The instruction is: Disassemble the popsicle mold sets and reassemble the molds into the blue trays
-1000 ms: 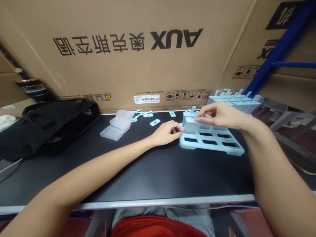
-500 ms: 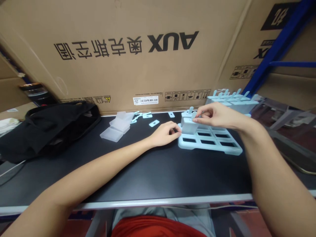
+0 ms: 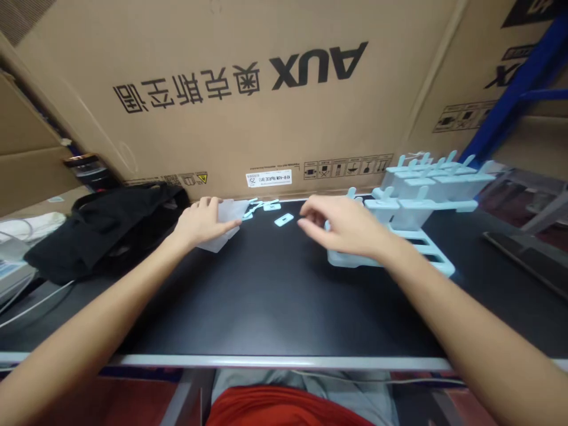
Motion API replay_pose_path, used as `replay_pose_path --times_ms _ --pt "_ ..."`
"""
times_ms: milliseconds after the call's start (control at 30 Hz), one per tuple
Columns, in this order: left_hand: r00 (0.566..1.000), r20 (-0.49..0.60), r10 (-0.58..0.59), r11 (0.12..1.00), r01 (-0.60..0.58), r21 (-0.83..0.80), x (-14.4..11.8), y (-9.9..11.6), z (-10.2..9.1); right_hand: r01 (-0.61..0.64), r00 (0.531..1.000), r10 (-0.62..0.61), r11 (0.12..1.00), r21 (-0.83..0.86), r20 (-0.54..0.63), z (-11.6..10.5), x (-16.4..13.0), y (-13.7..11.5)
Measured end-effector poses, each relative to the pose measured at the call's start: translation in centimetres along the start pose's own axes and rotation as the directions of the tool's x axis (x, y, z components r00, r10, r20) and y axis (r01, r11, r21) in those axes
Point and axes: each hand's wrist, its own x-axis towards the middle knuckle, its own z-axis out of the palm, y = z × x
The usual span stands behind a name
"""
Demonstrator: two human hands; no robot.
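Note:
My left hand (image 3: 199, 223) is over the stacked translucent popsicle mold cups (image 3: 227, 212), thumb stretched out to the right and fingers apart; whether it touches them I cannot tell. My right hand (image 3: 339, 225) hovers before the light-blue mold rack (image 3: 350, 259), fingers loosely bent with a gap to the thumb and nothing visible between them. Part of the rack is hidden behind this hand and forearm. Capped cups with stick handles (image 3: 415, 212) stand in the rack. To the left of my right fingertips lies a loose light-blue slotted lid (image 3: 284, 219).
More light-blue lids and sticks (image 3: 261, 207) lie by the big cardboard box (image 3: 213, 136) at the back. A second rack of filled mold cups (image 3: 439, 180) stands back right. On the left are a black cloth bag (image 3: 102, 228) and a dark bottle (image 3: 89, 171).
My right hand has let go of the capped mold cup and moved left. My left hand has left the rack's edge and reached left to the translucent cups. The view has shifted slightly.

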Motion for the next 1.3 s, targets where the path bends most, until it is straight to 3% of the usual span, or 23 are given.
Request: replay_pose_path --times_ms 133,233,300,433,500,600,900,1133,1300 --pt "1.000 -0.027 0.010 0.994 -0.013 -0.108 -0.5 -0.3 1.3 0.144 0.981 -0.089 0.928 -0.343 0.173 3.9 1.1 -0.6" --pt "0.970 -0.168 0.177 0.959 -0.209 -0.192 -0.6 0.4 1.7 0.135 0.978 -0.057 0.907 -0.398 0.201 5.5 1.4 -0.8" --pt "0.893 -0.282 0.350 0.882 -0.416 -0.222 -0.9 1.1 1.8 0.109 0.968 -0.010 0.916 -0.385 0.249 6.3 1.4 -0.9" --pt "0.633 -0.407 0.659 0.613 -0.765 -0.197 -2.0 2.8 2.0 0.057 0.935 0.054 0.953 -0.298 0.351 7.5 1.2 -0.5" --pt "0.533 -0.444 0.720 0.512 -0.840 -0.179 -2.6 3.9 2.3 0.058 0.930 0.041 0.966 -0.253 0.366 7.5 1.2 -0.1" --pt "0.461 -0.525 0.716 0.444 -0.880 -0.166 -3.3 5.0 2.9 0.071 0.935 0.013 0.972 -0.224 0.355 7.0 1.2 0.3" --pt "0.386 -0.580 0.717 0.412 -0.906 -0.093 -3.8 5.4 3.3 0.021 0.967 0.055 0.956 -0.293 0.248 7.7 1.1 0.7" --pt "0.397 -0.564 0.724 0.445 -0.894 -0.059 -3.9 5.2 3.1 -0.009 0.930 0.101 0.968 -0.252 0.354 5.9 0.4 0.8" --pt "0.408 -0.553 0.727 0.454 -0.889 -0.059 -4.0 5.1 3.1 -0.044 0.860 0.112 0.988 -0.146 0.499 3.7 -0.5 1.7"
